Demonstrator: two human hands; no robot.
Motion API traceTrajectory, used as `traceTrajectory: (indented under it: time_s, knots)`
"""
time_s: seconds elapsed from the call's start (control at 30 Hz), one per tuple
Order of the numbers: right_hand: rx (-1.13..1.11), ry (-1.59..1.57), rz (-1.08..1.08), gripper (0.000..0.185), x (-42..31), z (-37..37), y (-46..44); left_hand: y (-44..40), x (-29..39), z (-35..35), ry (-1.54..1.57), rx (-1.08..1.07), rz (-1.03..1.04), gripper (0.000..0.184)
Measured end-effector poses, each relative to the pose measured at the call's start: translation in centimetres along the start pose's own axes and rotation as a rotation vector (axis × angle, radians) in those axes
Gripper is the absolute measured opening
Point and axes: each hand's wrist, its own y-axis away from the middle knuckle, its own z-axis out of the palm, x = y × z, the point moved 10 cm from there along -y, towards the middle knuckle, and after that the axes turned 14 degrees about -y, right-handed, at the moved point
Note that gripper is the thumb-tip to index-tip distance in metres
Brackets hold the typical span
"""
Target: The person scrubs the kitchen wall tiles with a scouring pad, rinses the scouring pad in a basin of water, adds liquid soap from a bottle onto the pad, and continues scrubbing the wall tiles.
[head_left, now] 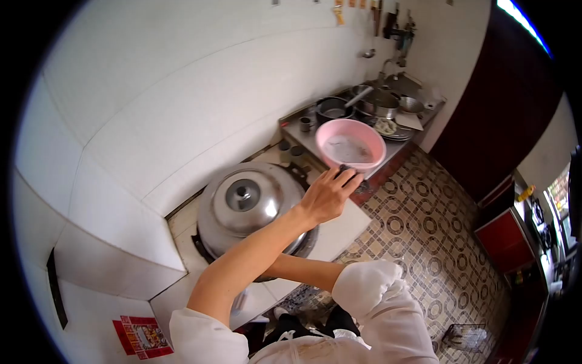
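Note:
My left hand is stretched forward at the near rim of a pink basin. Its fingers are bent round a small dark item that I cannot make out. The basin has something pale inside and stands at the counter's near edge. Below my left forearm is a large wok with a domed metal lid, its round knob on top. My right forearm passes beneath the left one, and the right hand is hidden behind it.
A metal counter holds a dark pot, a steel pot, a strainer and plates. Utensils hang on the wall above. Patterned floor tiles lie to the right, with a wire basket and red cabinets beyond.

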Motion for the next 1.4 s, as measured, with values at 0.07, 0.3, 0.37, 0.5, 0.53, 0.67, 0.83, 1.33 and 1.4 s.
traceTrajectory:
  time_s: [0.07,0.3,0.37,0.5,0.53,0.67,0.83,1.33,1.4]
  knots:
    - [0.029,-0.047,0.073,0.042,6.4,-0.3,4.3,-2.0,1.8,3.9,0.009,-0.041,-0.055,0.044]
    - [0.722,-0.937,0.214,0.044,31.1,-4.2,32.8,-5.1,-2.2,15.2,0.149,-0.021,-0.547,0.033]
    - [0.929,-1.241,0.347,0.045,32.9,-1.1,43.6,0.4,-6.2,23.4,0.966,-0.245,-1.312,0.024]
    - [1.57,-2.056,0.151,0.045,33.6,10.0,59.9,6.1,-6.0,29.8,1.819,0.296,-1.899,0.031]
    - [1.803,-2.183,0.013,0.04,34.2,14.5,63.9,5.6,-6.0,30.2,1.829,0.238,-1.833,0.032]
    - [2.795,-2.126,-0.065,0.037,34.3,35.9,78.7,2.8,-6.6,32.9,1.952,0.127,-1.676,0.036]
    - [2.492,-1.228,0.74,0.032,35.3,47.0,88.2,-1.7,-11.2,38.0,1.807,0.163,-1.694,0.033]
    - [2.822,-1.808,0.382,0.033,52.1,15.6,83.1,-4.4,-21.3,59.0,-0.082,-0.848,-1.013,0.062]
    - [2.765,-1.645,0.485,0.036,53.3,13.7,83.9,-3.9,-19.6,60.0,-0.178,-1.129,-0.822,0.082]
